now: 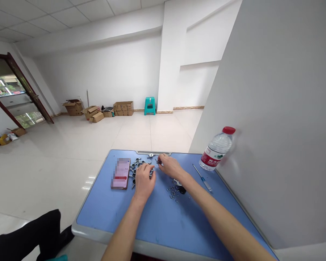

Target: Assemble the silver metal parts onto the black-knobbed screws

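Part (159,162) held just right of the pile (134,175)

Your right grip (170,166) pinches this 1 small part near the far edge of the table (160,221); its long axis is too small to tell. The pile lies left of it, partly under your curled left grip (145,180), the nearer of the 2; I cannot tell whether that grip holds anything. The phone (122,174) bounds the pile's left side. Small bits (172,193) lie by your right forearm (206,203), the screwdriver (203,178) farther right. The widest room for moving lies toward you.
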Demonstrator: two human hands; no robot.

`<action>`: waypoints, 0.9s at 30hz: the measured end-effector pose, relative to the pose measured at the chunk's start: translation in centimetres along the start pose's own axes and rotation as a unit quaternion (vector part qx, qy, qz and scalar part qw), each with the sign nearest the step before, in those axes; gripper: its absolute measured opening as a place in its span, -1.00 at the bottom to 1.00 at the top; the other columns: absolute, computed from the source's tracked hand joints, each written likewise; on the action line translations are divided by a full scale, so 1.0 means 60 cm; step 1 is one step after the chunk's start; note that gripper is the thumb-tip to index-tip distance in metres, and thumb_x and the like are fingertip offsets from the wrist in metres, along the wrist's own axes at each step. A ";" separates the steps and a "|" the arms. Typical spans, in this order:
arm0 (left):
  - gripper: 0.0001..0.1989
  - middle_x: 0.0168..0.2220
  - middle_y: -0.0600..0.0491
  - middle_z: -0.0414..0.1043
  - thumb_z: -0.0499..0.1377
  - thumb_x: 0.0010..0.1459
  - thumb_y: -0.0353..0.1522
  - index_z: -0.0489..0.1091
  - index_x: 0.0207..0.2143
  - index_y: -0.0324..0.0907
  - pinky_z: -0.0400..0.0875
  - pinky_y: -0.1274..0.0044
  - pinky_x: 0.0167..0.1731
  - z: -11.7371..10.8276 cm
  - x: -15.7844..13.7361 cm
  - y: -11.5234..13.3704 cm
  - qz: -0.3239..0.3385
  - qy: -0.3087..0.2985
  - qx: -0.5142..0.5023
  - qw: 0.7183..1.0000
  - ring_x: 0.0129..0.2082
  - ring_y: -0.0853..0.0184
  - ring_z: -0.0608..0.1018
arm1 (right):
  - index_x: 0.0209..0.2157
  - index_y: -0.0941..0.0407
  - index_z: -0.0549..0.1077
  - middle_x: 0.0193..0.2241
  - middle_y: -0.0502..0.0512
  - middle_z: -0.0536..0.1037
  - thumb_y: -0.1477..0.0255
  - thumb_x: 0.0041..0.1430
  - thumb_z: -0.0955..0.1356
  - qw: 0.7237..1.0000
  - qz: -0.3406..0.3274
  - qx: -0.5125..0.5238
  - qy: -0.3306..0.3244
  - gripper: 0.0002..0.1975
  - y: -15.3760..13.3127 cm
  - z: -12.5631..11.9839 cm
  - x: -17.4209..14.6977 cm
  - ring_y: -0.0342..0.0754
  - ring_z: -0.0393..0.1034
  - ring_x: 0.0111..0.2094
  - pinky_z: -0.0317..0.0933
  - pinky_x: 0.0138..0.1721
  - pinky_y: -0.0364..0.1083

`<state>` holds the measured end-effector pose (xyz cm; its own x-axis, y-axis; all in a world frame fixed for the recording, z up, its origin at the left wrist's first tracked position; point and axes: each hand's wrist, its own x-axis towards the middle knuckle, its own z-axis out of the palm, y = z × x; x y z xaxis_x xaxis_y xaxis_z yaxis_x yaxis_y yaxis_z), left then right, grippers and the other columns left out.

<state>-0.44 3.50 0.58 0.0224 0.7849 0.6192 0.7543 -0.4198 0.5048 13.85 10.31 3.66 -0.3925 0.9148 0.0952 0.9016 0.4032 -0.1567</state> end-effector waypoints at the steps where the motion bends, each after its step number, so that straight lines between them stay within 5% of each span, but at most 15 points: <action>1: -0.76 -0.15 -0.02 0.46 0.12 0.12 -0.51 0.39 -0.14 -0.16 0.37 0.36 -0.10 -0.004 0.002 -0.001 -0.012 -0.003 -0.014 1.000 -0.10 0.23 0.49 | -0.12 0.17 0.35 -0.12 0.18 0.48 0.50 0.25 0.22 1.000 -0.009 0.007 0.004 -0.81 -0.005 -0.004 -0.014 -0.03 0.42 -0.20 0.13 -0.28 -0.13; 4: -0.68 -0.05 -0.03 0.41 0.18 0.09 -0.47 0.37 -0.06 -0.13 0.36 0.35 0.01 -0.029 0.001 0.001 -0.016 -0.016 -0.078 0.997 -0.01 0.23 0.47 | -0.16 0.14 0.35 -0.19 0.12 0.49 0.50 0.22 0.25 0.994 -0.092 0.061 0.020 -0.85 -0.024 -0.012 -0.067 -0.07 0.41 -0.30 0.12 -0.33 -0.14; 10: -0.85 -0.32 0.05 0.46 0.10 0.21 -0.40 0.40 -0.17 -0.13 0.40 0.42 -0.17 -0.087 -0.037 -0.002 -0.016 -0.008 -0.135 0.991 -0.25 0.29 0.50 | -0.25 0.17 0.37 -0.26 0.17 0.50 0.55 0.13 0.28 0.977 -0.208 0.029 -0.047 -0.88 -0.057 0.001 -0.141 -0.08 0.34 -0.48 -0.05 -0.53 -0.11; 15: -0.81 -0.22 0.03 0.44 0.15 0.17 -0.40 0.37 -0.13 -0.12 0.39 0.42 -0.13 -0.094 -0.057 0.005 0.017 -0.129 -0.115 0.985 -0.18 0.27 0.47 | -0.22 0.19 0.37 -0.26 0.21 0.49 0.59 0.13 0.25 0.976 -0.210 0.039 -0.050 -0.83 -0.050 0.009 -0.148 -0.07 0.33 -0.48 -0.09 -0.54 -0.11; 18: -0.66 -0.11 0.01 0.41 0.25 0.07 -0.38 0.32 -0.08 -0.10 0.38 0.37 -0.07 -0.088 -0.058 0.017 0.027 -0.217 -0.074 0.973 -0.09 0.22 0.43 | -0.11 0.17 0.32 -0.30 0.14 0.48 0.58 0.08 0.26 0.972 -0.187 0.138 -0.021 -0.71 -0.032 -0.010 -0.150 -0.04 0.34 -0.41 0.02 -0.45 -0.12; 21: -0.57 -0.12 0.01 0.39 0.29 0.02 -0.37 0.27 -0.05 -0.11 0.37 0.34 -0.08 -0.081 -0.061 0.024 0.022 -0.243 -0.021 0.969 -0.11 0.20 0.42 | -0.06 0.13 0.26 -0.46 -0.01 0.41 0.54 0.18 0.15 0.958 -0.088 0.271 0.017 -0.72 -0.011 -0.033 -0.151 -0.08 0.28 -0.47 0.09 -0.40 -0.10; 27: -0.85 -0.24 0.05 0.38 0.19 0.09 -0.45 0.29 -0.26 -0.13 0.34 0.36 -0.16 -0.063 -0.069 0.019 0.058 -0.240 0.069 0.966 -0.19 0.22 0.40 | 0.05 0.09 0.19 -0.51 -0.09 0.38 0.30 0.33 0.07 0.894 0.013 0.448 0.013 -0.67 0.001 -0.028 -0.138 -0.12 0.22 -0.56 0.12 -0.42 -0.10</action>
<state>-2.16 -1.95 0.87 0.3901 0.8708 0.2992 0.8079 -0.4796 0.3425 17.47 2.72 4.50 -0.3583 0.9282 0.1004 0.3991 0.2495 -0.8823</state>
